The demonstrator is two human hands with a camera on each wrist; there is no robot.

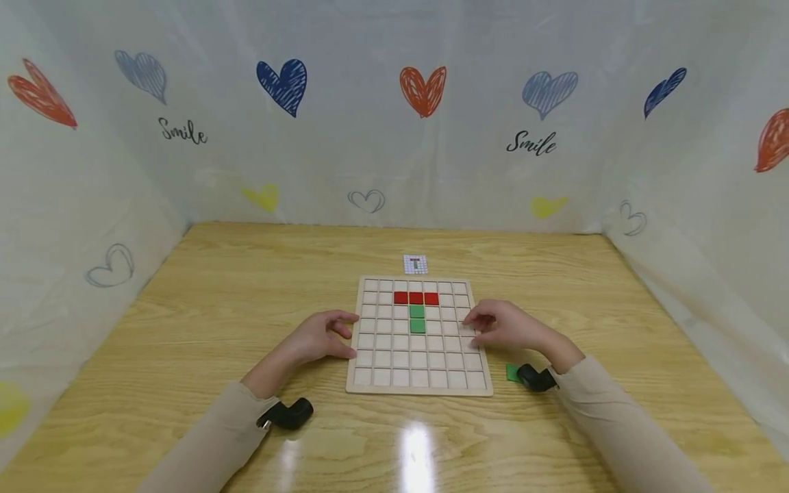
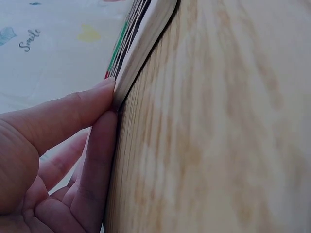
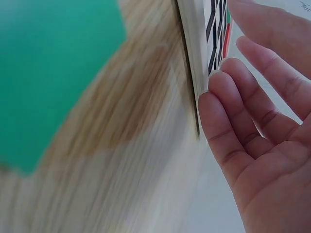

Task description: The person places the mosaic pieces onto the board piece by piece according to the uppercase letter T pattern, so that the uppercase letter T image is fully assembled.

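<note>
A pale wooden grid board (image 1: 418, 392) lies flat on the table. On it, three red tiles (image 1: 416, 298) form a row, with two green tiles (image 1: 417, 319) in a column below the middle one. My left hand (image 1: 317, 337) touches the board's left edge with thumb and fingertips, which stand apart along it. Over the right edge is my right hand (image 1: 508, 325), fingers loosely bent and thumb apart, with no tile visible between them. A loose green tile (image 3: 53, 73) rests on the table to the right of the board, partly hidden by the right wrist camera in the head view.
Behind the board lies a small card (image 1: 416, 264) printed with a T-shaped grid pattern. Black wrist cameras (image 1: 290, 414) stick out from both sleeves. White sheets (image 1: 370, 157) with printed hearts enclose the back and sides of the wooden table (image 1: 246, 274).
</note>
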